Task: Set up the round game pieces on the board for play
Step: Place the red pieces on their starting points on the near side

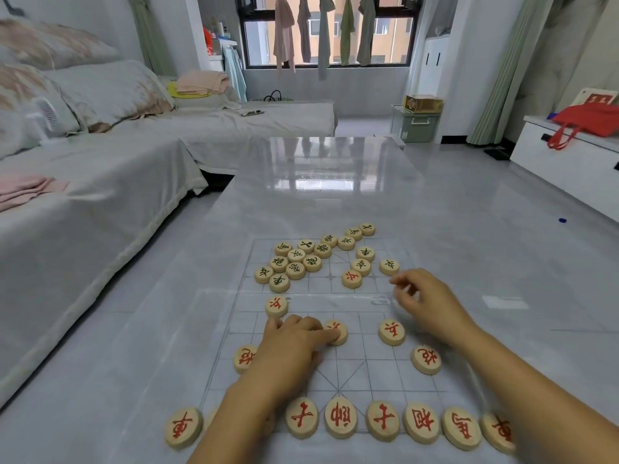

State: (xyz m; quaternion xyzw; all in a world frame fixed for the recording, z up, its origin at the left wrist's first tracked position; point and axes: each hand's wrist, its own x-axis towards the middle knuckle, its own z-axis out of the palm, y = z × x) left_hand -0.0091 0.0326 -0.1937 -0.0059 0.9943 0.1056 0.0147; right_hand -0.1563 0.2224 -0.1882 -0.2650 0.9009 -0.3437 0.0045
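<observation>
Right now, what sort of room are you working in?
Probably a home living room: a cloth-covered sofa beside the glossy low table, and clothes hanging to dry at the window.

Soft daylight, tabletop glare, warped edges.

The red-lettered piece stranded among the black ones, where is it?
Head view: the red-lettered piece sits on the far half of the board, right of centre, beside a black-lettered piece and left of the right hand.
</observation>
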